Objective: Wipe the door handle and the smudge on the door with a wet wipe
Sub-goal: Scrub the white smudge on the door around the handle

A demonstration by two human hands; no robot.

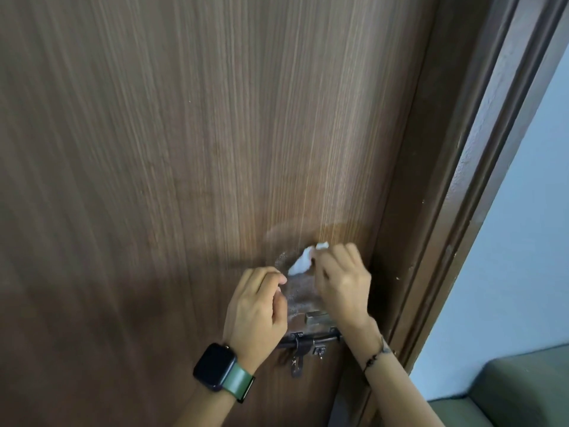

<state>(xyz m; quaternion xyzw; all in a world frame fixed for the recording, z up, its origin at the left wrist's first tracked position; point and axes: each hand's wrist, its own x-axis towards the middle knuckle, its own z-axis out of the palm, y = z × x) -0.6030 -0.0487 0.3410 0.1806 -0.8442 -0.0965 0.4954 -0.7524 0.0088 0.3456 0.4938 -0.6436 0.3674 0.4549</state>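
1. The right hand (pixel 340 285) pinched a crumpled white wet wipe (pixel 300 263) against the wooden door (pixel 184 149), over a damp smear (pixel 292 291) just above the handle (pixel 317 317).
2. The wipe looked light, limp and slick, so it was probably best bunched in the fingertips.
3. The left hand (pixel 260 306) hovered beside it, fingers loosely curled and holding nothing.
4. Both forearms reached upward; a slide bolt (pixel 308 342) sat below.
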